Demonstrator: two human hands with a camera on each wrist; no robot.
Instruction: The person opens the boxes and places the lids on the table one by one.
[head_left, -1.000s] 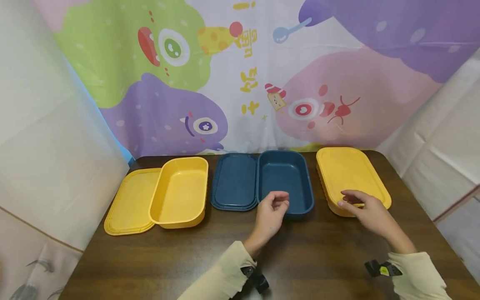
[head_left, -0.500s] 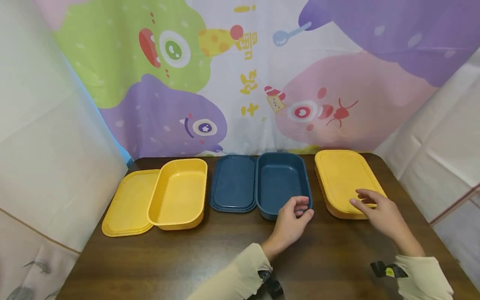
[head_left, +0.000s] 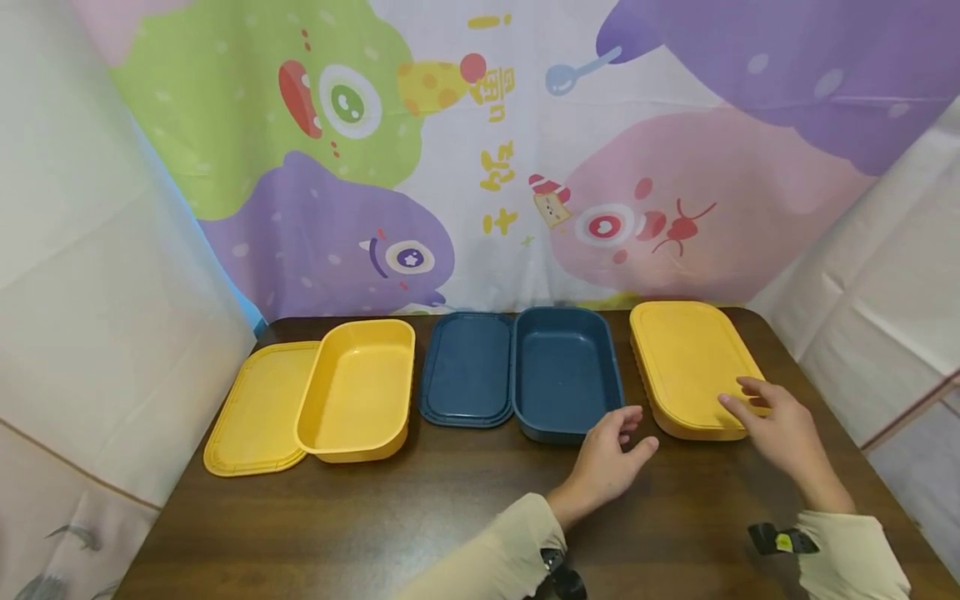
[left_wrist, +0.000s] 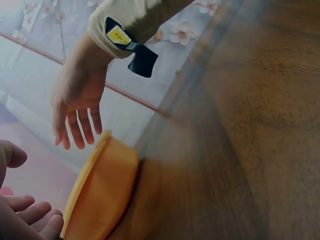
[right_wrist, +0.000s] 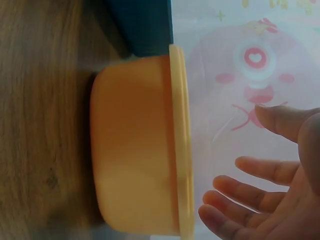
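Observation:
A yellow box with its yellow lid on stands at the right of the table. My right hand is over its near right corner, fingers loosely bent and holding nothing; the right wrist view shows the fingers apart from the lid's edge. My left hand is at the near right corner of an open blue box, thumb spread from the fingers, with nothing in it. In the left wrist view, part of my left hand overlaps the yellow box's side.
Left of the blue box lies a blue lid. Farther left, an open yellow box overlaps a yellow lid. The brown table meets a printed cloth behind the boxes.
My left hand has moved right, from over the blue box to its near right corner, and its fingers have spread. My right hand has drifted slightly right over the lidded yellow box.

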